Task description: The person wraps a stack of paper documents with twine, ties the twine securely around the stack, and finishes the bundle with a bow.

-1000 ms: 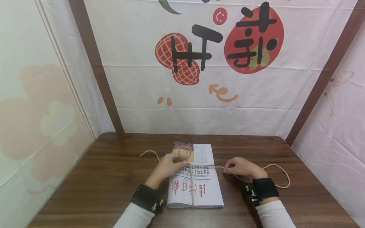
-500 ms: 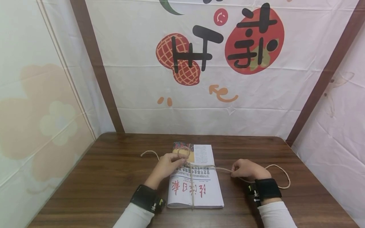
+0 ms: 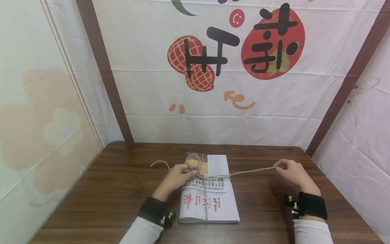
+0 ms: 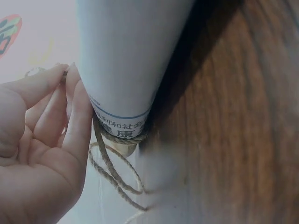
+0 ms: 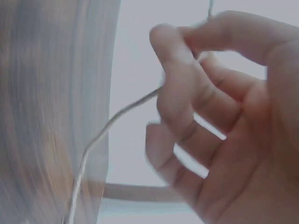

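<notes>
A folded newspaper bundle (image 3: 223, 203) lies on the table, wrapped lengthwise and crosswise by twine (image 3: 206, 206). My left hand (image 3: 176, 178) is over the bundle's left side, pinching the twine near the crossing between thumb and fingertips. In the left wrist view the left hand (image 4: 51, 135) shows the pinch beside the rolled edge of the paper, with loops of twine (image 4: 112, 172) hanging past it. Out to the right, my right hand (image 3: 290, 171) pinches the twine, which runs straight from the bundle. The right wrist view shows the right hand (image 5: 210, 102) with twine (image 5: 107, 126) passing through its fingers.
Brown wooden table (image 3: 122, 203) under everything. A loose twine end (image 3: 159, 162) curls left of the bundle. Behind the table hangs a white printed cloth (image 3: 146, 125), with further cloth panels at both sides.
My right hand has moved right and farther from me, and the twine between it and the bundle now stretches longer and straighter. The left hand has stayed nearly in place.
</notes>
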### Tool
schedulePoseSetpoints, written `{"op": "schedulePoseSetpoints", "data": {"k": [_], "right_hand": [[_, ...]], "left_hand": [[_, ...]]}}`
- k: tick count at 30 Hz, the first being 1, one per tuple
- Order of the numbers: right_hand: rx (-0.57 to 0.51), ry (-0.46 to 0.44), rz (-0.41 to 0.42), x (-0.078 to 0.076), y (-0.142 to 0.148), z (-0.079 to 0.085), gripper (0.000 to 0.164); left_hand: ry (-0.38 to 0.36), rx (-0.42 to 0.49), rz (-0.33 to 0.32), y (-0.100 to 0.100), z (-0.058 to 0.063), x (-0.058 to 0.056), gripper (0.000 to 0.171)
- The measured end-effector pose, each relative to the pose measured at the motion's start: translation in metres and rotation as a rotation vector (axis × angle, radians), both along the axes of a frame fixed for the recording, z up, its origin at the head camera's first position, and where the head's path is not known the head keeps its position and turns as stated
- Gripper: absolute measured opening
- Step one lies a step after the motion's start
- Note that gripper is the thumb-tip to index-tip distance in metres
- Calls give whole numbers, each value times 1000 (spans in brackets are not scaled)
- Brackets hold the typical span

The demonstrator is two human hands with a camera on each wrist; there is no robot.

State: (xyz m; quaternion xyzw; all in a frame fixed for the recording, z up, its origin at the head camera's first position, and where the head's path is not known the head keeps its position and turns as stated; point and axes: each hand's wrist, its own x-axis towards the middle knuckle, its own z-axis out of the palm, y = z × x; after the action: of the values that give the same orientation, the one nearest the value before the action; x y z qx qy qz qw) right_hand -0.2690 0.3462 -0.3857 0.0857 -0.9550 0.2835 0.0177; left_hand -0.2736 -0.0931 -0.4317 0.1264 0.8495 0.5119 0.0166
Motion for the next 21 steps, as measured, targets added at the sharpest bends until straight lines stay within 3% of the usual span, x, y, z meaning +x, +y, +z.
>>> {"op": "schedulePoseSetpoints", "data": {"k": [8,14,21], "right_hand": [[-199,183,-154,-5,-7,3,49],[-421,135,-254,-11,-28,7,66],[-490,143,-253,-22,-35,5,63]], "left_hand": [[-33,38,-41,-7,3,3,20],[-33,42,-65,-9,1,3,20],[-44,27,-82,-9,0,3,20]]}}
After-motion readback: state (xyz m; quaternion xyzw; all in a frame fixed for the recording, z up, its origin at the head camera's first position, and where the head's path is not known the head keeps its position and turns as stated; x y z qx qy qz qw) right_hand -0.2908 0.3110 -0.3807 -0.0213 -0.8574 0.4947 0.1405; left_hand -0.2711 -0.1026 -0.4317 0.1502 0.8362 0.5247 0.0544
